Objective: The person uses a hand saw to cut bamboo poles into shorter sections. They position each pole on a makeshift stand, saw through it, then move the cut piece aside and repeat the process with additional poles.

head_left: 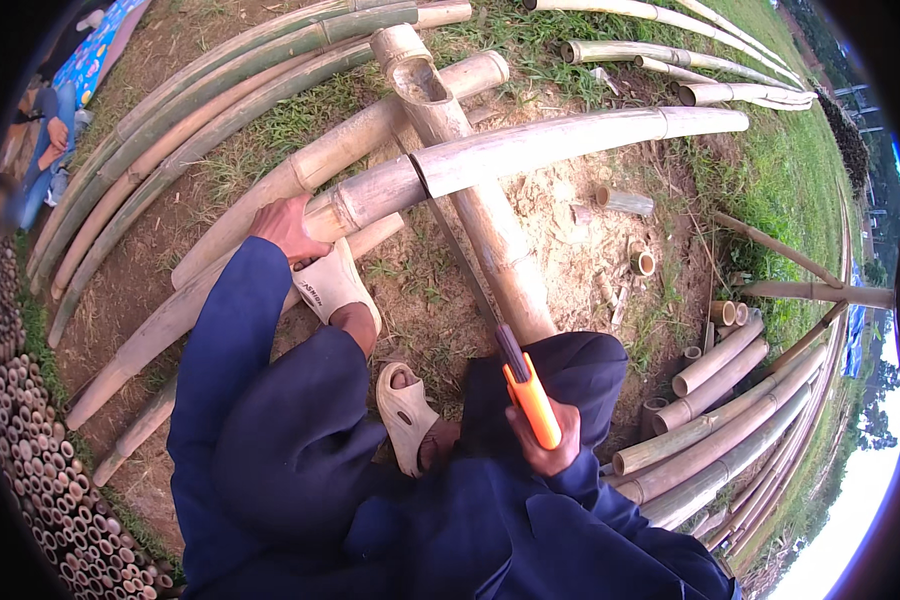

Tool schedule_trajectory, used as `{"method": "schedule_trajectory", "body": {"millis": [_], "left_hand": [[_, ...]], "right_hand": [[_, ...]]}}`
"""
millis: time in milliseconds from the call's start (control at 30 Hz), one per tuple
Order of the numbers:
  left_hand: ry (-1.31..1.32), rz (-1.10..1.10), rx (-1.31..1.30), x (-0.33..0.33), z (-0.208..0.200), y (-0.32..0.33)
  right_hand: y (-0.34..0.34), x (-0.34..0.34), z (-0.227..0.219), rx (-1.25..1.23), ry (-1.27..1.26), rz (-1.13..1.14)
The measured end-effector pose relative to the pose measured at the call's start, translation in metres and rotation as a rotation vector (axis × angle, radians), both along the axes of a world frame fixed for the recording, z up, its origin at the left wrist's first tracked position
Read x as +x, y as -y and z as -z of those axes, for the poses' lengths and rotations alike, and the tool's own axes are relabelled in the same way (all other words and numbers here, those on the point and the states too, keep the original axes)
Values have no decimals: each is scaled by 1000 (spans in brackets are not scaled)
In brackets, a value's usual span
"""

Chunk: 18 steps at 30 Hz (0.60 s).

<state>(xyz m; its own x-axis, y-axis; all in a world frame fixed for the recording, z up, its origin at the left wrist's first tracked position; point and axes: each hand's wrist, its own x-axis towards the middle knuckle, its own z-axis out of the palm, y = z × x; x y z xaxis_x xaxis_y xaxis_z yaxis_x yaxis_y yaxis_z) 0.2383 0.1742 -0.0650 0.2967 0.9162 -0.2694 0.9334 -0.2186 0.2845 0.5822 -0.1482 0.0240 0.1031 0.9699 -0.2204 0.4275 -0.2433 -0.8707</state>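
A thick pale bamboo pole [560, 150] lies across another bamboo length [497, 240] that runs toward my knee. My left hand [286, 228] is closed around the pole's left end, beside my cream sandal [342, 283]. In my right hand [562, 443] is a handsaw [533, 402] with an orange and black handle, held near my bent knee. Its long thin blade [467, 265] reaches up and left to a dark cut across the pole. Part of the blade shows beyond the cut. The fingers of my left hand are partly hidden by the pole.
Long bamboo poles [210, 120] lie at the left, others [670, 55] at the far right. Cut bamboo lengths [720, 355] are piled at the right, short offcuts [625, 201] on the sawdust-covered ground. Bundled bamboo pieces [55, 470] stand lower left. Another person [55, 140] sits upper left.
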Motion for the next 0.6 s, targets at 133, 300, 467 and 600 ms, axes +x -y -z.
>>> {"method": "schedule_trajectory", "body": {"millis": [133, 300, 467, 600], "left_hand": [[10, -15, -69, 5, -9, -1], [37, 26, -74, 22, -5, -7], [29, -18, -32, -2, 0, 0], [35, -9, -43, 2, -3, -3]], "right_hand": [[-16, 1, 18, 62, -15, 0], [-151, -21, 89, 101, -120, -7], [-14, -13, 6, 61, -62, 25], [11, -2, -2, 90, 22, 8]]}}
